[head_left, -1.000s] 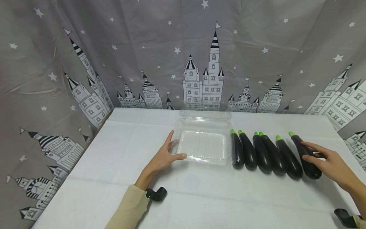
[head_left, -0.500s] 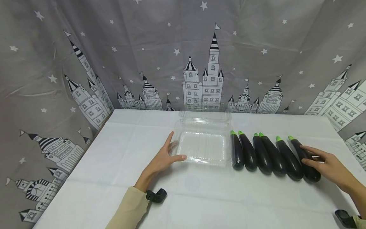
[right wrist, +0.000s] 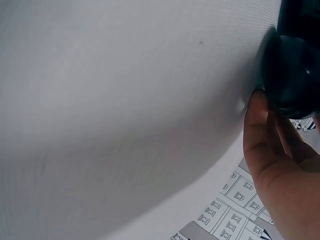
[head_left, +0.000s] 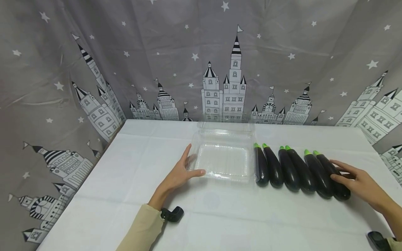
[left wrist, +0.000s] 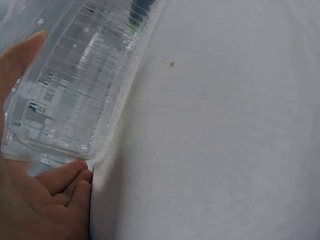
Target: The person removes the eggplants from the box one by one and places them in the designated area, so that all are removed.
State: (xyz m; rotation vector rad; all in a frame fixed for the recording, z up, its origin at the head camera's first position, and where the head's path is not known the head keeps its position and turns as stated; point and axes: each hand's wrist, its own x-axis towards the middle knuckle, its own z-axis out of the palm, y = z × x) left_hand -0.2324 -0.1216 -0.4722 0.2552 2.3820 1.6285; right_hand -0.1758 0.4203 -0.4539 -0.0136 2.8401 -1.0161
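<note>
A clear plastic clamshell box (head_left: 223, 158) with its lid folded back stands on the white table. My left hand (head_left: 178, 177) rests against its left side, thumb along the front corner and fingers extended. In the left wrist view, the thumb and fingertips of that hand (left wrist: 47, 200) lie at the box (left wrist: 75, 100). To the right of the box is a row of several dark eggplants (head_left: 289, 170) with green tips. My right hand (head_left: 364, 183) grips the rightmost eggplant (head_left: 341, 191) from its right side, partly covering it. In the right wrist view, fingertips press that eggplant's rounded end (right wrist: 290, 80).
A white cloth covers the table (head_left: 220, 219). Behind it hangs a grey curtain (head_left: 176, 52) printed with castles and stars. Black wrist cameras sit on the left wrist (head_left: 172, 213) and right wrist (head_left: 378, 240).
My right hand has shifted the rightmost eggplant slightly left, closing the gap to its neighbour until they lie side by side. My left hand and the box have stayed in place.
</note>
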